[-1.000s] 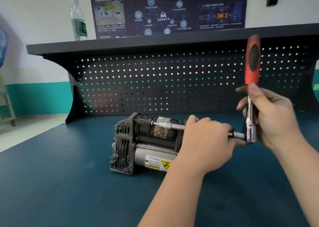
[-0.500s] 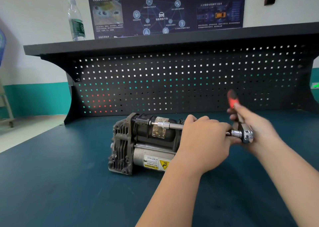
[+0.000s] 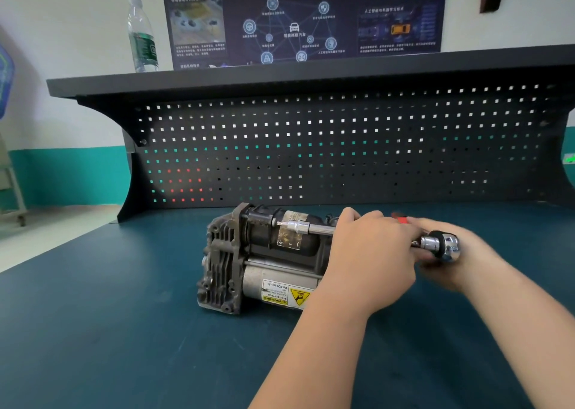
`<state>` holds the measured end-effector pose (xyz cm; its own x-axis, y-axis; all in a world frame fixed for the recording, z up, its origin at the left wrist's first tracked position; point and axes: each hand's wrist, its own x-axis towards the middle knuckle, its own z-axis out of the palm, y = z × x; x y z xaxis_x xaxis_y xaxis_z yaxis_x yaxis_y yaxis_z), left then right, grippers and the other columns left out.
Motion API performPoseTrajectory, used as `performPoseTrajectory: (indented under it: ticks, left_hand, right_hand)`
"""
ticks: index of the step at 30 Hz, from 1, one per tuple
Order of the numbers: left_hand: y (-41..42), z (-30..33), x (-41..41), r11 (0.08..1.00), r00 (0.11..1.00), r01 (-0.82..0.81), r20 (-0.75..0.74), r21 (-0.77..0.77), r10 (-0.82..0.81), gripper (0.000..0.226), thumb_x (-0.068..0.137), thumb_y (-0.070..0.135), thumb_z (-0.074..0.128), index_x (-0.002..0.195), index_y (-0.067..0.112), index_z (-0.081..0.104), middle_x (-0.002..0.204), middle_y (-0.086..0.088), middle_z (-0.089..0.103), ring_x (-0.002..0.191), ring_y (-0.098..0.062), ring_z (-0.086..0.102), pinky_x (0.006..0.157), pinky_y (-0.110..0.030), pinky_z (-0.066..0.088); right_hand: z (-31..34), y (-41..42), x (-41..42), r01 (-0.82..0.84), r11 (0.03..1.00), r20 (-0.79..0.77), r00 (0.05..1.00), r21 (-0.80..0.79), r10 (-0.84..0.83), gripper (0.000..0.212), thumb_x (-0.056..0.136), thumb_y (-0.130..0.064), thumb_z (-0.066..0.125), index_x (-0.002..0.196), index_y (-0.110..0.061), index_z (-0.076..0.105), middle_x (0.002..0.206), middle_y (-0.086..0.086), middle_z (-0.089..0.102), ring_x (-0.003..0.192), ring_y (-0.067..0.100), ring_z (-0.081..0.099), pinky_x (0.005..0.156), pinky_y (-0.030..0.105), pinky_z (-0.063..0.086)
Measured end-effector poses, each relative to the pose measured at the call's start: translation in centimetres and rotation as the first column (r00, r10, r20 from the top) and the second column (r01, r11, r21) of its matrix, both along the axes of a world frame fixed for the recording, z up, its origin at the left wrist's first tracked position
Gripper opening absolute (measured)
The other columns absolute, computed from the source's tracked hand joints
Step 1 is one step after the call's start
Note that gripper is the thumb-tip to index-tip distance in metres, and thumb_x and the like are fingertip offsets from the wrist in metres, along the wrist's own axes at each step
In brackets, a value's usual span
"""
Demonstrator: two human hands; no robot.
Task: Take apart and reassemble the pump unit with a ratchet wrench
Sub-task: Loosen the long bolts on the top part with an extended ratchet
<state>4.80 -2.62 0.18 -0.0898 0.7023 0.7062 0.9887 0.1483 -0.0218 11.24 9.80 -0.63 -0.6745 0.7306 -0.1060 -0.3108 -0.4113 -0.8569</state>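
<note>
**Both hands on the wrench at the pump**

The worktop (image 3: 93,331) is dark teal, backed by a black pegboard (image 3: 342,147) with a shelf (image 3: 280,75) along its top. On the wall above hangs a dark poster (image 3: 295,16).

The pump (image 3: 258,259) lies on its side near the middle of the worktop, finned metal end to the left, a yellow warning label facing the camera on its lower cylinder.

The left hand (image 3: 370,259) is curled over the wrench's extension bar (image 3: 314,228), which runs level across the top of the pump to a socket at its left tip. The right hand (image 3: 451,253), motion-blurred, grips the wrench (image 3: 441,245) just behind its chrome head; a bit of the red handle shows past the knuckles.

A bottle (image 3: 141,35) stands upright on the shelf at the left, beside the poster.
</note>
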Motion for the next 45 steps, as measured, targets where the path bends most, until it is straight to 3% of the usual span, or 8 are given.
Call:
performPoseTrajectory:
  ticks: [4,10,15,18,22,27,35,45]
  left_hand:
    - [0.0,0.0,0.0,1.0,1.0,0.001,0.0,-0.022,-0.001,0.018,0.093,0.042,0.049,0.097,0.03,0.062,0.085,0.008,0.062,0.085,-0.015,0.048,0.069,-0.031,0.017]
    - [0.0,0.0,0.1,0.998,1.0,0.016,-0.019,-0.068,-0.017,0.025,0.094,0.045,0.045,0.091,0.026,0.061,0.084,0.006,0.065,0.085,-0.016,0.05,0.069,-0.032,0.021]
    - [0.1,0.0,0.3,1.0,1.0,0.016,-0.015,-0.02,-0.016,0.019,0.094,0.041,0.048,0.091,0.028,0.062,0.08,0.007,0.062,0.081,-0.016,0.048,0.067,-0.031,0.017]
    - [0.1,0.0,0.2,1.0,1.0,0.007,-0.011,-0.027,-0.007,0.017,0.094,0.04,0.047,0.094,0.03,0.061,0.081,0.007,0.062,0.08,-0.016,0.047,0.067,-0.03,0.015]
    - [-0.1,0.2,0.3,0.997,0.999,0.022,0.033,-0.078,-0.02,0.024,0.094,0.044,0.046,0.101,0.029,0.063,0.09,0.007,0.066,0.087,-0.017,0.051,0.072,-0.033,0.024]
    - [-0.1,0.3,0.1,0.985,0.999,0.013,0.037,-0.172,-0.006,0.025,0.097,0.039,0.04,0.096,0.027,0.061,0.09,0.005,0.066,0.088,-0.019,0.052,0.079,-0.036,0.029]
    - [0.0,0.3,0.2,0.998,0.998,0.024,0.056,-0.065,-0.02,0.019,0.097,0.035,0.043,0.098,0.029,0.062,0.078,0.008,0.057,0.08,-0.016,0.044,0.073,-0.032,0.024]
    - [-0.1,0.4,0.3,0.985,0.997,0.015,0.072,-0.171,-0.003,0.028,0.097,0.041,0.041,0.09,0.025,0.063,0.081,0.006,0.064,0.083,-0.017,0.049,0.079,-0.034,0.027]
  right_hand:
    - [1.0,0.4,0.4,0.224,0.953,-0.038,0.975,0.203,-0.221,0.026,0.086,-0.034,0.067,0.077,-0.01,0.068,0.058,-0.003,0.057,0.036,0.007,0.047,0.039,0.018,0.04]
    - [2.7,0.0,1.5,0.44,0.612,-0.374,0.895,0.658,-0.242,0.033,0.078,-0.057,0.062,0.073,-0.026,0.074,0.051,-0.002,0.06,0.044,0.008,0.043,0.046,0.014,0.039]
    - [1.3,0.0,0.6,0.22,0.939,-0.009,0.974,0.265,-0.225,0.029,0.086,-0.039,0.066,0.068,-0.016,0.067,0.048,-0.004,0.056,0.034,0.008,0.045,0.036,0.015,0.036]
    - [0.0,-0.5,0.0,0.011,0.995,-0.03,0.999,-0.098,-0.014,0.012,0.091,-0.021,0.062,0.083,-0.012,0.061,0.045,-0.003,0.055,0.028,0.009,0.047,0.028,0.013,0.032]
    - [1.2,-0.2,0.5,0.261,0.954,-0.188,0.954,0.149,-0.232,0.025,0.086,-0.034,0.067,0.07,-0.015,0.065,0.055,-0.005,0.054,0.035,0.006,0.044,0.036,0.014,0.035]
    - [2.5,-0.6,1.3,0.49,0.574,-0.43,0.868,0.656,-0.25,0.027,0.084,-0.046,0.063,0.068,-0.025,0.071,0.048,-0.004,0.058,0.043,0.007,0.045,0.046,0.016,0.041]
    - [0.3,0.0,0.2,0.05,0.998,0.041,0.998,0.029,-0.051,0.018,0.089,-0.021,0.063,0.074,-0.012,0.058,0.041,-0.004,0.051,0.026,0.007,0.04,0.029,0.012,0.029]
    - [2.4,-0.4,1.3,0.435,0.664,-0.389,0.893,0.609,-0.227,0.029,0.085,-0.044,0.064,0.067,-0.021,0.069,0.047,-0.003,0.056,0.038,0.01,0.04,0.041,0.016,0.036]
